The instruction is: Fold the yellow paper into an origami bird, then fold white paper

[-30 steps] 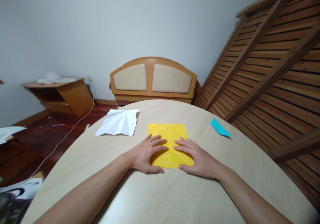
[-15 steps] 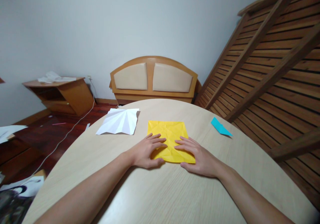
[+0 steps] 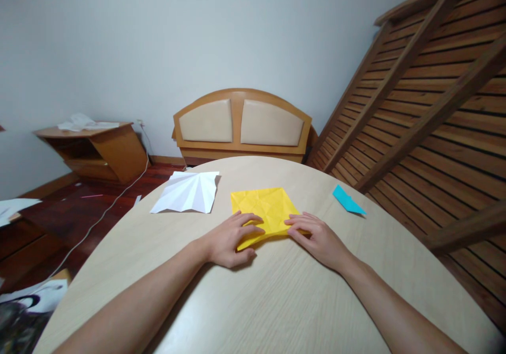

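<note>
Two bare hands rest on a creased yellow sheet [image 3: 265,208] lying near the middle of a round, pale wooden table [image 3: 276,301]. The left hand [image 3: 231,238] lies flat, fingers spread, pressing the sheet's near left corner. The right hand [image 3: 318,235] holds the near right edge, fingers curled over it, and that edge looks slightly raised. A pleated white sheet [image 3: 187,199] lies to the left. A small blue folded piece [image 3: 348,201] lies well to the right.
</note>
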{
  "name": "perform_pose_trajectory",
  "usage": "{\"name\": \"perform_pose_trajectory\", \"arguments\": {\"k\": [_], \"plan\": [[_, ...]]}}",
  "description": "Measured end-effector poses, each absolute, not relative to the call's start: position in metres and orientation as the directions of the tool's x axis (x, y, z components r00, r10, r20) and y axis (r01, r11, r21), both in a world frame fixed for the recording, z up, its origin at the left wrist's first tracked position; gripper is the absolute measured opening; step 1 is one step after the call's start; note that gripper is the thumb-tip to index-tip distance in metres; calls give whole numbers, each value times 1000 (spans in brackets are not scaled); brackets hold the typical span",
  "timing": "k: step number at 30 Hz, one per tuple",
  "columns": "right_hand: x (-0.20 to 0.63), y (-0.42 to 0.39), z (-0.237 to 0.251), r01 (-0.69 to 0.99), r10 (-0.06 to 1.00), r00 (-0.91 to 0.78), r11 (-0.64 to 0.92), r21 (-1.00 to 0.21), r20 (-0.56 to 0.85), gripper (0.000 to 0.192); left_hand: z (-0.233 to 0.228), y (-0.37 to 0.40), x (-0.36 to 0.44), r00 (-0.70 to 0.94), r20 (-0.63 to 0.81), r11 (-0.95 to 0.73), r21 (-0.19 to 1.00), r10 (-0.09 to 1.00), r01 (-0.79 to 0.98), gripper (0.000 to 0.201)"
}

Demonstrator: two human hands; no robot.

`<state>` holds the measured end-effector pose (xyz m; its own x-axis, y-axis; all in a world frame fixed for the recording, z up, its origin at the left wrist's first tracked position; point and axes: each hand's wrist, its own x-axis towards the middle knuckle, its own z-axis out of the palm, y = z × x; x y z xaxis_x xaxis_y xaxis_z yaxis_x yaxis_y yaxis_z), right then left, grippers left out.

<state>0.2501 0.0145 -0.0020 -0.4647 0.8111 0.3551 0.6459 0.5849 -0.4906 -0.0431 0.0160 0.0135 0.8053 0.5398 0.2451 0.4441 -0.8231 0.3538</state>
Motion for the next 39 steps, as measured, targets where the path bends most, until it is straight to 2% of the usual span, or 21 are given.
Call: {"name": "perform_pose_trajectory", "arguments": {"k": [3,7,12,17,21,25,27,30,35,37,39], "plan": [[252,16,1,632,844,-388,536,-559,371,27,11,19,-44,751,310,-786,449,582,424,39],[255,17,2,585,912,-245,410,-700,330,38,7,23,-44,603,290,-621,635,743,460,26],[258,20,-4,405,925,-148,379,-832,350,45,0,26,-43,466,267,-460,807,844,371,32],[253,24,-10,314,955,-148,292,-904,257,46,-10,31,-39,317,230,-322,906,920,275,42],[252,26,-14,207,961,-187,240,-948,202,50,-16,32,-38,183,266,-318,869,946,379,40],[255,28,-19,340,973,-119,227,-913,198,65,-15,27,-36,96,247,-258,785,964,563,72],[257,30,-21,459,969,-103,248,-853,225,67,-12,23,-35,105,255,-254,674,961,693,78],[259,32,-23,617,952,-94,286,-733,292,62,-6,18,-34,152,273,-278,515,950,811,68],[248,25,-16,832,833,-112,377,-408,542,46,0,11,-25,205,256,-286,339,945,896,58],[237,16,-11,838,834,-212,423,-344,510,44,1,6,-21,236,250,-302,270,939,914,59],[225,6,-8,805,839,-369,504,-314,400,44,1,3,-17,246,274,-312,233,930,921,63]]}}
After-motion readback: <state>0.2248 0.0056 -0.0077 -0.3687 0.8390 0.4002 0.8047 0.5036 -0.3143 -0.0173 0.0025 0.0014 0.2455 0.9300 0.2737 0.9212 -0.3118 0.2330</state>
